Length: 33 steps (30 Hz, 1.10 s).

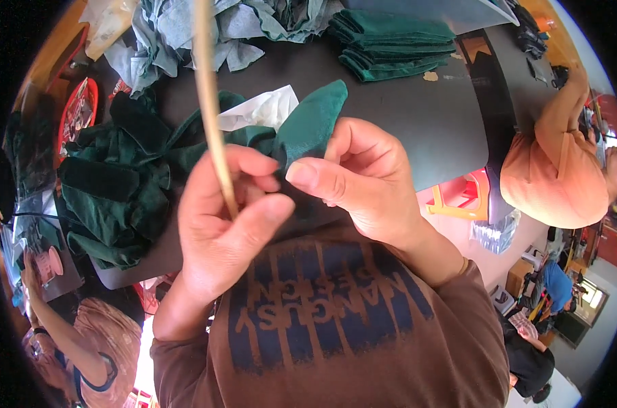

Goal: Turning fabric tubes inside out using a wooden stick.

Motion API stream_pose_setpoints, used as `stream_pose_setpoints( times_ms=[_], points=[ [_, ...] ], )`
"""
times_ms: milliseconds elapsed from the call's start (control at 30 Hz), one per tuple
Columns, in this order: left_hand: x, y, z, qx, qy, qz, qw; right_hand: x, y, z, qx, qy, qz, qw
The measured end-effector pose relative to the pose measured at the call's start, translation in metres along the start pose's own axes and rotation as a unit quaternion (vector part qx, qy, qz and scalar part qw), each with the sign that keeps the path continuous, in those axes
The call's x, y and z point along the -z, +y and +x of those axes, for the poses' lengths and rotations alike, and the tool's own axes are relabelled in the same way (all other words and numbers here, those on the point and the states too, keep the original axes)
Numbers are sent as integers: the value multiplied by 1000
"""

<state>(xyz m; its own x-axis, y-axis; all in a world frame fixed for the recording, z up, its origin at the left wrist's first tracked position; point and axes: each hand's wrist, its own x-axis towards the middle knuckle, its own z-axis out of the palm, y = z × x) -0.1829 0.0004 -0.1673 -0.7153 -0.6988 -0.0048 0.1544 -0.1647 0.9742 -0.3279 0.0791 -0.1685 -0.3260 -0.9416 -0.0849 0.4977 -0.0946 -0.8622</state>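
Note:
My right hand (376, 180) pinches a small dark green velvet piece (313, 117) between thumb and fingers, and its rounded point sticks up above them. Beside it, my left hand (216, 228) is closed with its fingers curled. A thin pale wooden stick (208, 102) rises from the crook of that thumb, blurred near its upper end. From the held piece, a strip of the same green cloth (193, 160) trails left behind my left hand. It runs toward a crumpled heap of green velvet pieces (114, 183). White paper or cloth (264, 109) lies just behind the held piece.
Grey-blue cloth pieces (165, 34) pile up at the back, beside a stack of folded green velvet (393, 47). A red basket (79, 112) stands at the left of the dark table (417, 115). An orange-and-red stool (461, 197) is at right. Other people sit on both sides.

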Motion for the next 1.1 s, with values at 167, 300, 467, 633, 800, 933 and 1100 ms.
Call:
stream_pose_setpoints(
  times_ms=[167,300,467,633,800,933,1100],
  points=[
    [1,-4,0,48,-14,-11,999,3,-2,2,-59,-45,6,997],
    [0,0,1,69,31,-39,996,3,3,-1,-68,-65,41,995],
    [-1,0,1,68,43,-27,996,6,5,-3,-79,-74,14,994],
    [1,4,2,67,55,-15,996,3,9,-4,-80,-68,16,994],
    [5,9,9,125,57,-125,983,4,11,-8,-76,-57,11,995],
    [3,5,8,118,52,-100,987,4,6,-8,-115,-60,25,991],
    [0,1,6,68,48,-54,995,6,7,-7,-96,-60,-12,994]
  ],
)
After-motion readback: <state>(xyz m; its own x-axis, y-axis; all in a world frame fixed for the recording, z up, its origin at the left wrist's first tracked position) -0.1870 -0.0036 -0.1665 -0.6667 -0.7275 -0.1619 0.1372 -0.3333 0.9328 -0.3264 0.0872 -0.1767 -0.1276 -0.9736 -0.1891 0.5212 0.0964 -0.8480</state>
